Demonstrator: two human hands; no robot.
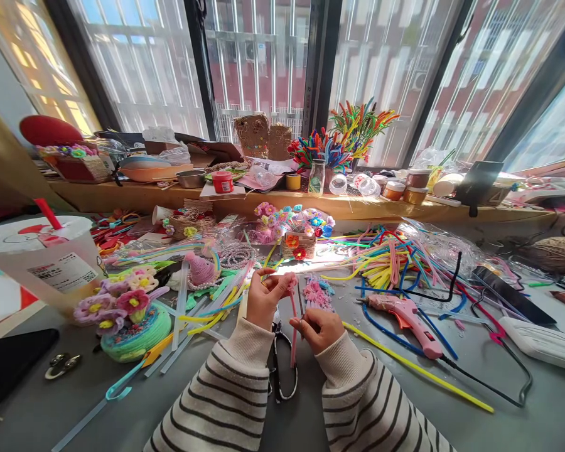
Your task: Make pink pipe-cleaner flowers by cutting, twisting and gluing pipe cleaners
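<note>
Left hand (pixel 266 298) has its grip closed on a pink pipe cleaner (pixel 294 336), long axis near-to-far, left of the right hand (pixel 322 329), which pinches a thin dark implement (pixel 301 302).

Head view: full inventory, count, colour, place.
Pink strip: 1, pink, centre
Thin rod: 1, dark, centre
Scissors: 1, black-handled, front centre
Glue gun: 1, pink, right
Pipe cleaners: many, multicoloured, mainly right
Translucent sticks: several, whitish, left
Flower pot: 1, green, left
Flower basket: 1, brown, centre
Drink cup: 1, translucent, left
Tub: 1, red, windowsill
Windows: several, dark-framed, back
Table: 1, grey, beneath
Small clutter: uncountable, mixed, throughout
Left hand: 1, cream-cuffed, on strip
Right hand: 1, cream-cuffed, on rod
</note>
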